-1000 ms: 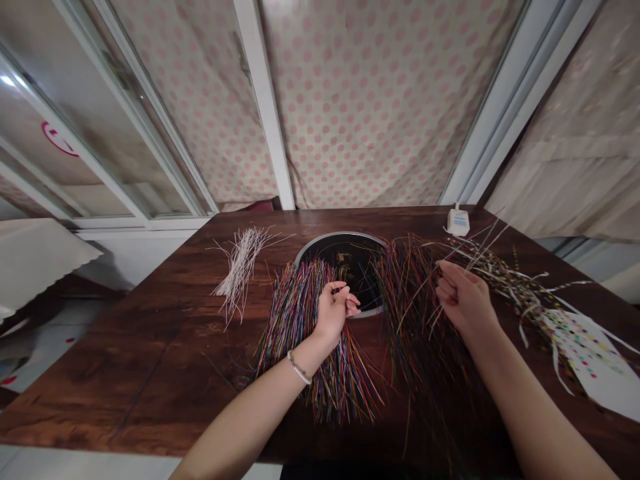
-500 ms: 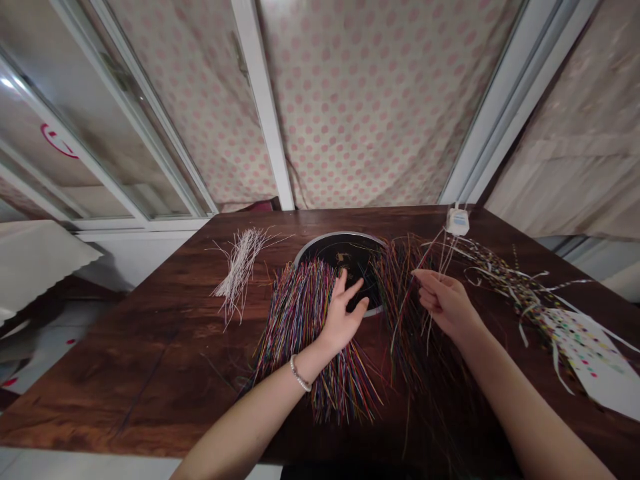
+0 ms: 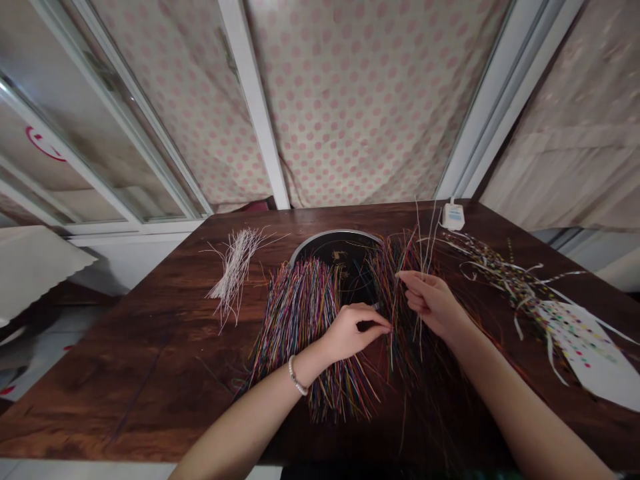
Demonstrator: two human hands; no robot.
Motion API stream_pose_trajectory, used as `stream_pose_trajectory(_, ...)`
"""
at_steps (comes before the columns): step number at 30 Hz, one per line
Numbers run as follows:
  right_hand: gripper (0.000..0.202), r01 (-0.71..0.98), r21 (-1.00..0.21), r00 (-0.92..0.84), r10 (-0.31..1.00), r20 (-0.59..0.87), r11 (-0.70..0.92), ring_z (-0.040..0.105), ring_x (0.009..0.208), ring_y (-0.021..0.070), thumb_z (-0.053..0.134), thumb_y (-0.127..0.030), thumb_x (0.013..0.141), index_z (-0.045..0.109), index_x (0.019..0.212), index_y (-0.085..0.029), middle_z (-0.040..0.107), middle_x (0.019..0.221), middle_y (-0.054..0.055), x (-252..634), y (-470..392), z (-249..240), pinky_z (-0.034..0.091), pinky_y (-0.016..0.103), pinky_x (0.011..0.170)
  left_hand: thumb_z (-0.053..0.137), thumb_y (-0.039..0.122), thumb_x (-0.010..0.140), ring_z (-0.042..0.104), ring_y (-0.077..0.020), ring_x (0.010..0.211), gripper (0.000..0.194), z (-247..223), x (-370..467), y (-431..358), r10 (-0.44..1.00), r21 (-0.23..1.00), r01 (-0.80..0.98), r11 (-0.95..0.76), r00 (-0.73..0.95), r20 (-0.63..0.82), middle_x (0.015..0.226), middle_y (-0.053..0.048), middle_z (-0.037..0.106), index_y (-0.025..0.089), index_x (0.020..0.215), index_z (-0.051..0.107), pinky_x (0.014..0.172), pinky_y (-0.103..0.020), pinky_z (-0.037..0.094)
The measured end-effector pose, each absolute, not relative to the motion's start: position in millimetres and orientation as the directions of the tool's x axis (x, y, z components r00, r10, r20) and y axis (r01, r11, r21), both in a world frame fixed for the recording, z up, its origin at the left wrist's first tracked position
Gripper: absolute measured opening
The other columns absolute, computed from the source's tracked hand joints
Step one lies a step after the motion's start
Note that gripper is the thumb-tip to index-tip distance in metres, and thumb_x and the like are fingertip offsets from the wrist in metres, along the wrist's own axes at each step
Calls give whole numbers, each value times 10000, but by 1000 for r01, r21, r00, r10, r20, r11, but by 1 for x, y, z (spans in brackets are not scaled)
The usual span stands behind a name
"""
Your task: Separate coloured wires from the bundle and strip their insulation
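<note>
My right hand (image 3: pixel 433 301) is closed in a pinch at the right-hand bundle of coloured cords (image 3: pixel 400 253). Several pale cords (image 3: pixel 425 250) stick up and hang down from its fingers. Lower and to the left, my left hand (image 3: pixel 356 330) has thumb and fingertips pinched together on a thin cord at the edge of that same bundle. Under the left wrist and forearm spreads another thick bundle of multicoloured cords (image 3: pixel 300 307). Both bundles lie partly over a round black tray (image 3: pixel 320 248) with a pale rim and gold marks. The exact grip points are too fine to make out.
A bunch of white cords (image 3: pixel 237 267) lies on the left of the brown wooden table (image 3: pixel 165 340). To the right are a small white box (image 3: pixel 453 217), spotted ribbons or strips (image 3: pixel 510 280) and a white sheet with coloured dots (image 3: pixel 590 347). Dotted curtains hang behind.
My left hand has moved down and right from over the tray, and its spread fingers have closed on a cord. The right hand stays pinched; its pale cords now stand more upright.
</note>
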State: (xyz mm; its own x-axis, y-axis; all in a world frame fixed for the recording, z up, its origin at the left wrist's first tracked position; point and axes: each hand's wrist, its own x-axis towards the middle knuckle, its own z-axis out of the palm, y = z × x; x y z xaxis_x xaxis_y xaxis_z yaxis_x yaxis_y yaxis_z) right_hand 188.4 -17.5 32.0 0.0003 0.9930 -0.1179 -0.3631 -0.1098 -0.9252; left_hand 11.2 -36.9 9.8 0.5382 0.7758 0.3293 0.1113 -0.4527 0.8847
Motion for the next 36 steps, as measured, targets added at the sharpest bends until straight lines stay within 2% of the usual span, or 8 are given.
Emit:
stream_pose_trajectory(4, 228, -390, -911, -19, 990, -138, -134, 162, 315, -2, 719, -291, 613, 548, 648, -145, 220, 393, -124, 191, -16, 30, 84, 149, 294, 517, 256, 782, 606, -172, 796, 168, 12, 10, -39, 739, 872, 111, -477, 588, 330, 815, -65, 672, 194, 786, 673, 795, -318, 450)
stream_pose_trajectory(8, 236, -379, -916, -11, 990, -141, -135, 170, 317, -1, 719, -296, 611, 547, 666, -144, 218, 396, -125, 191, -15, 29, 88, 147, 296, 511, 277, 786, 606, -176, 828, 192, 16, 10, -42, 734, 897, 94, -432, 614, 290, 861, -69, 669, 184, 841, 669, 801, -311, 447)
stream_pose_trajectory(12, 253, -316, -939, -25, 990, -136, -137, 182, 321, 3, 716, -324, 608, 550, 671, -144, 234, 393, -121, 185, -17, 27, 103, 155, 304, 490, 309, 799, 607, -175, 828, 237, 11, 10, -38, 801, 951, 41, -307, 550, 235, 852, -74, 670, 158, 855, 663, 812, -297, 443)
stream_pose_trajectory(16, 253, -238, -961, -62, 990, -126, -137, 184, 325, 6, 695, -349, 628, 557, 683, -144, 266, 392, -115, 175, -22, 23, 103, 172, 317, 563, 320, 748, 616, -172, 763, 227, 3, 11, -30, 854, 992, -43, -122, 504, 127, 796, -81, 674, 133, 834, 657, 764, -291, 464)
stream_pose_trajectory(21, 262, -184, -968, -123, 981, -149, -170, 169, 326, 11, 673, -374, 639, 572, 705, -142, 269, 383, -115, 165, -25, 17, 91, 182, 328, 598, 339, 717, 619, -160, 676, 239, 2, 11, -26, 866, 995, -96, 12, 499, 37, 716, -93, 675, 113, 755, 667, 723, -291, 476)
stream_pose_trajectory(26, 274, -145, -973, -109, 980, -166, -181, 164, 323, 13, 671, -388, 628, 565, 694, -143, 273, 381, -115, 162, -25, 14, 81, 182, 324, 603, 360, 709, 641, -181, 708, 286, 3, 10, -27, 869, 986, -115, 121, 492, -50, 755, -118, 685, 97, 796, 675, 726, -308, 492)
stream_pose_trajectory(32, 259, -151, -977, -107, 985, -135, -150, 192, 323, 12, 668, -371, 637, 557, 689, -143, 288, 384, -112, 163, -25, 15, 109, 173, 324, 605, 395, 704, 652, -187, 696, 328, 0, 9, -25, 897, 972, -151, 179, 432, -98, 778, -132, 684, 95, 827, 652, 709, -325, 506)
stream_pose_trajectory(36, 264, -165, -978, -88, 990, -111, -124, 186, 320, 12, 673, -368, 627, 554, 701, -145, 286, 390, -112, 166, -24, 13, 102, 170, 320, 598, 418, 705, 653, -182, 678, 359, 7, 6, -20, 931, 975, -179, 134, 359, -62, 787, -141, 680, 94, 855, 632, 673, -310, 513)
